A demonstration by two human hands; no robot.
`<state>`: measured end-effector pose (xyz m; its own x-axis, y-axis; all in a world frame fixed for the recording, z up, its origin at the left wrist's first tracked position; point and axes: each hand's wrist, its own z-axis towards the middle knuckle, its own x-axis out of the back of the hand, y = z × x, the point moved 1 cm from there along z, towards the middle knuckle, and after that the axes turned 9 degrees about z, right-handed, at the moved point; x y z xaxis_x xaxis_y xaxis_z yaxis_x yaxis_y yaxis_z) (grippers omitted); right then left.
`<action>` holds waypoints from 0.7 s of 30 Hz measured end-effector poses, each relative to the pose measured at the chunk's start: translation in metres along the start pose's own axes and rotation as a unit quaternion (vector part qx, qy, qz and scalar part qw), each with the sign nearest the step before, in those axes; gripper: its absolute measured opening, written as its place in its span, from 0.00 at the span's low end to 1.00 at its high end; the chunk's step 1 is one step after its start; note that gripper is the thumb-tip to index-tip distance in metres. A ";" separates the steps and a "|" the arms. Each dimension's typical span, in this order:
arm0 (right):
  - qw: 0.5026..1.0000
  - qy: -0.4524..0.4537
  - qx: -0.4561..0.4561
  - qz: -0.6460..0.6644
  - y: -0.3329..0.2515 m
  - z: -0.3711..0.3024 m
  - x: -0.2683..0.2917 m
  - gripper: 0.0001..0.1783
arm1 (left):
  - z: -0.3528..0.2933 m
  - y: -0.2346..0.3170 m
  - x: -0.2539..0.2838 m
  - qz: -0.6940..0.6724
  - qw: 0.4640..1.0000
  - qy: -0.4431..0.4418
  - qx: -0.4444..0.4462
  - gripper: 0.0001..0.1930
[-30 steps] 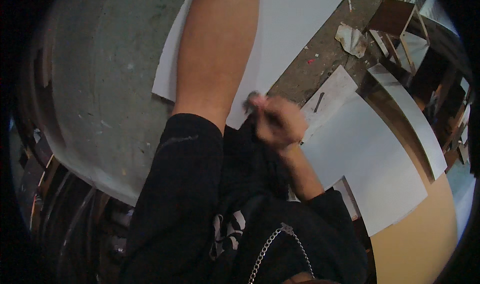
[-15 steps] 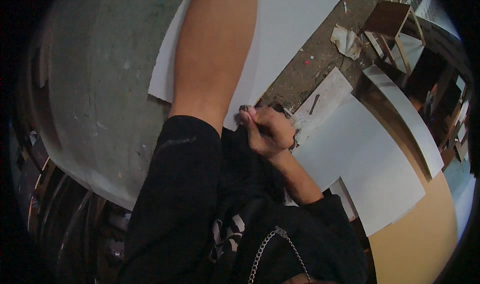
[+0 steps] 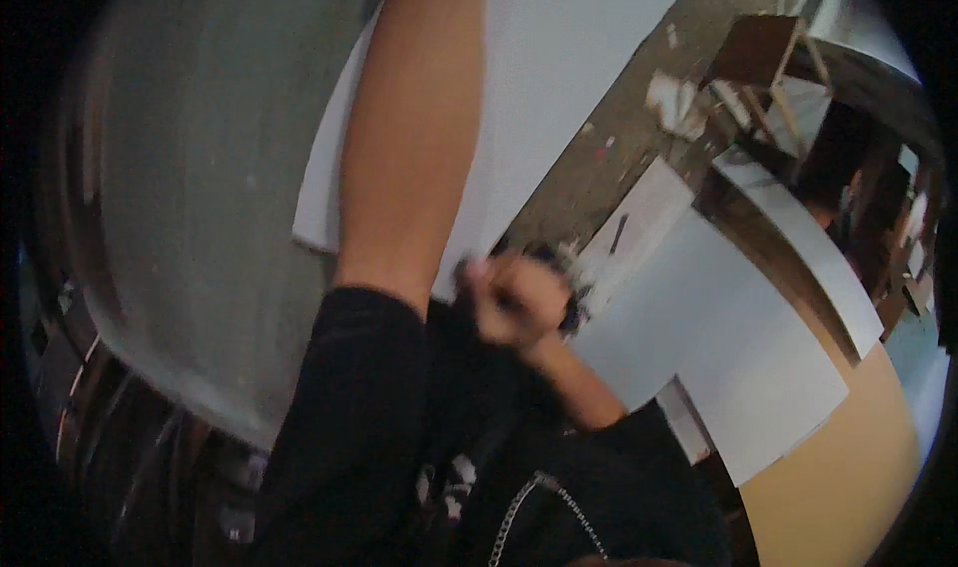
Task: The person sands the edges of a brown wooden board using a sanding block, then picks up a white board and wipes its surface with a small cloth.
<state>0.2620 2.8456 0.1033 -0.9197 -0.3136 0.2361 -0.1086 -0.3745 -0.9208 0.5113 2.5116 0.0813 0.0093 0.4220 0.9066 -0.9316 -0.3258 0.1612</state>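
From the head camera, the right hand (image 3: pixel 519 302) has its fingers curled tight round a small dark object (image 3: pixel 571 312) just beside the big white sheet (image 3: pixel 579 58) edge on the worktop (image 3: pixel 180 218), while the left forearm crosses that sheet, its hand out of view.

Black short sleeves (image 3: pixel 349 417), black top, silver chain (image 3: pixel 539 497) at chest.

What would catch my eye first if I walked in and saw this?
A bare left forearm stretches up the middle, across a big white sheet on a grey tabletop; that hand is out of view. Just below, the right hand is clenched around something dark and blurred, with more white sheets lying to its right.
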 end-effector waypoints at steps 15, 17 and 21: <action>0.995 0.068 -0.075 -0.008 0.013 0.010 0.013 0.06 | -0.032 0.019 0.034 -0.248 0.957 -0.037 0.146 0.20; 0.995 0.089 0.001 0.052 0.024 -0.034 -0.009 0.05 | -0.037 0.025 0.035 -0.259 0.953 -0.052 0.149 0.19; 0.996 0.007 -0.085 0.036 -0.013 -0.011 0.000 0.05 | -0.043 0.009 0.048 -0.243 0.952 -0.080 0.170 0.20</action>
<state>0.2592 2.8595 0.1120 -0.9327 -0.3216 0.1633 -0.1025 -0.1978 -0.9749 0.4879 2.5656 0.1096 0.4897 0.4668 0.7364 -0.6317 -0.3921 0.6687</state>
